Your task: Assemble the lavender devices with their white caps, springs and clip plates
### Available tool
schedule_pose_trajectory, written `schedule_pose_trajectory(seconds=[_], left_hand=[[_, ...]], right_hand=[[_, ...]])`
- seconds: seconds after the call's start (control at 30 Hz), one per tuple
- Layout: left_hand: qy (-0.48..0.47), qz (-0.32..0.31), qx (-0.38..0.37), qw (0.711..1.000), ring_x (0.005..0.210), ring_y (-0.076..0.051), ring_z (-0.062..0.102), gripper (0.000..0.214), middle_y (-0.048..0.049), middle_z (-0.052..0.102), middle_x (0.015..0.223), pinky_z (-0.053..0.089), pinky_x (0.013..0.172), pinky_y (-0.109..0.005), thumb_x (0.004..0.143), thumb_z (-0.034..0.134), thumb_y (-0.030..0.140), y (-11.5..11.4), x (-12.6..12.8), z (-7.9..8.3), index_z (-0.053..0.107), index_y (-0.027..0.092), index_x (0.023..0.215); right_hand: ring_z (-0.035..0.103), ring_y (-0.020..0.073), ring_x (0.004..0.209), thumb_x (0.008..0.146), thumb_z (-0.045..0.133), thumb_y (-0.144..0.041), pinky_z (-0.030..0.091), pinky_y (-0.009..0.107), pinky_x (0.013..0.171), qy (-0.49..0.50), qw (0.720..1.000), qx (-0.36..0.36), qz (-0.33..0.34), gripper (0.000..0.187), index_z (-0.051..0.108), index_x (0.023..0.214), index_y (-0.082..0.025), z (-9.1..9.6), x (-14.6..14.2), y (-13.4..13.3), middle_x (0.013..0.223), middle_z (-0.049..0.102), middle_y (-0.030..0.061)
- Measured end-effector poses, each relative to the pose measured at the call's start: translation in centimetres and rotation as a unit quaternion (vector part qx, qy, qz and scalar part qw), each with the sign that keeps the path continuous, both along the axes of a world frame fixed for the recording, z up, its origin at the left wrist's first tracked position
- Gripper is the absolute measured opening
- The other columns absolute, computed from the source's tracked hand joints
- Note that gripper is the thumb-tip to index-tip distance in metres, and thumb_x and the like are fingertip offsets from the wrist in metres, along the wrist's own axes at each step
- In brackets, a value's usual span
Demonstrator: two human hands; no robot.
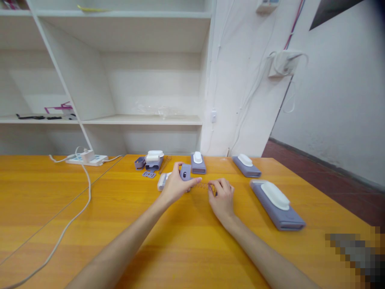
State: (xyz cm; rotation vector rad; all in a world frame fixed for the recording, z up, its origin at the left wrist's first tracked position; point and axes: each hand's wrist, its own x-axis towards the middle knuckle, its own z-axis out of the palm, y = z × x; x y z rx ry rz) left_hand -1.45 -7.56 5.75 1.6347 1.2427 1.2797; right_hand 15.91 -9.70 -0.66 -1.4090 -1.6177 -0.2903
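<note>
My left hand [174, 185] is closed around a small lavender plastic housing [185, 171], holding it upright just above the orange table [120, 224]. A thin metal coil spring [204, 185] stretches from that housing toward my right hand [222, 196], whose fingertips pinch the spring's free end. A white and lavender part [162, 181] lies under my left hand, partly hidden by it.
Lavender units with white tops lie on the table: one at the right [278, 204], two at the back [246, 165] [197, 163], plus loose parts [152, 160]. A white power strip [87, 159] and its cable [72, 216] sit on the left. White shelves stand behind.
</note>
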Motion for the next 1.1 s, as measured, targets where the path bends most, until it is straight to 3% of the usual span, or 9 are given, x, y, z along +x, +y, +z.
schedule_pose_trajectory(seconds=[0.13,0.27,0.4,0.5,0.57,0.67,0.8,0.93,1.1], left_hand=[[-0.085,-0.088,-0.075,0.990,0.056,-0.012,0.057,0.052,0.0025,0.057,0.072,0.048,0.046,-0.023,0.057,0.074,0.030,-0.3,0.8,0.1,0.044,0.022,0.098],[-0.170,-0.120,-0.121,0.971,0.057,-0.013,0.058,0.045,0.0009,0.056,0.074,0.052,0.049,-0.027,0.058,0.072,0.022,-0.7,1.0,0.3,0.044,0.019,0.092],[-0.252,-0.087,-0.166,0.949,0.057,-0.012,0.059,0.038,-0.0001,0.057,0.073,0.050,0.048,-0.023,0.059,0.070,0.018,-0.3,1.0,0.0,0.044,0.018,0.087],[-0.313,-0.053,-0.181,0.931,0.059,-0.012,0.060,0.032,0.0001,0.057,0.070,0.049,0.050,-0.022,0.060,0.067,0.017,0.3,1.3,-0.2,0.044,0.017,0.083],[-0.336,-0.048,-0.181,0.923,0.061,-0.012,0.061,0.030,0.0004,0.057,0.068,0.050,0.052,-0.022,0.061,0.065,0.016,0.6,1.6,-0.3,0.044,0.017,0.082],[-0.320,-0.046,-0.169,0.931,0.060,-0.012,0.061,0.033,0.0014,0.056,0.068,0.049,0.051,-0.022,0.061,0.065,0.016,0.7,2.3,-0.5,0.043,0.018,0.086],[-0.231,-0.076,-0.132,0.961,0.057,-0.012,0.059,0.043,0.0030,0.055,0.070,0.046,0.044,-0.020,0.057,0.069,0.017,0.4,3.1,-1.0,0.043,0.019,0.091],[-0.189,-0.153,-0.129,0.961,0.056,-0.011,0.057,0.043,0.0023,0.054,0.070,0.044,0.042,-0.019,0.060,0.072,0.030,-0.1,3.0,-2.1,0.045,0.018,0.091],[-0.183,-0.214,-0.192,0.940,0.053,-0.013,0.060,0.048,0.0006,0.057,0.070,0.042,0.039,-0.018,0.070,0.062,0.052,-0.3,2.6,-4.3,0.043,0.019,0.098]], right_hand=[[0.047,0.0206,0.088,0.078,0.052,-0.014,0.032,0.035,0.079,0.000,1.000,-0.002,0.006,0.015,0.062,0.087,-0.021,-0.1,0.3,0.1,0.087,0.053,0.0042],[0.044,0.0246,0.101,0.078,0.054,-0.017,0.032,0.041,0.087,0.012,1.000,0.022,-0.007,0.020,0.061,0.096,-0.022,0.1,0.0,0.0,0.103,0.050,0.0078],[0.031,0.0326,0.119,0.071,0.065,-0.031,0.026,0.050,0.096,0.124,0.988,0.076,-0.056,0.069,0.035,0.131,-0.018,0.6,-0.2,0.3,0.127,0.034,0.0172],[0.033,0.0323,0.119,0.062,0.072,-0.040,0.032,0.048,0.094,0.262,0.962,0.076,-0.033,0.099,0.015,0.139,-0.016,0.6,-0.1,0.8,0.131,0.028,0.0199],[0.046,0.0276,0.108,0.065,0.069,-0.045,0.041,0.041,0.086,0.366,0.930,0.028,0.032,0.094,0.018,0.138,-0.018,0.5,0.1,1.1,0.127,0.036,0.0172],[0.058,0.0187,0.079,0.075,0.058,-0.050,0.047,0.029,0.065,0.466,0.863,-0.089,0.174,0.061,0.043,0.124,-0.017,0.4,0.2,1.0,0.098,0.057,0.0082],[0.050,0.0104,0.048,0.076,0.058,-0.048,0.036,0.020,0.042,0.477,0.803,-0.192,0.301,0.037,0.061,0.097,-0.017,0.5,-0.3,0.4,0.062,0.058,-0.0017],[0.048,0.0085,0.041,0.076,0.061,-0.045,0.032,0.019,0.039,0.499,0.759,-0.234,0.348,0.029,0.060,0.074,-0.016,0.5,-0.5,0.2,0.054,0.056,-0.0024],[0.056,0.0117,0.047,0.071,0.067,-0.042,0.040,0.021,0.044,0.595,0.702,-0.223,0.321,0.029,0.059,0.078,-0.016,0.3,-0.2,0.7,0.062,0.064,0.0013]])
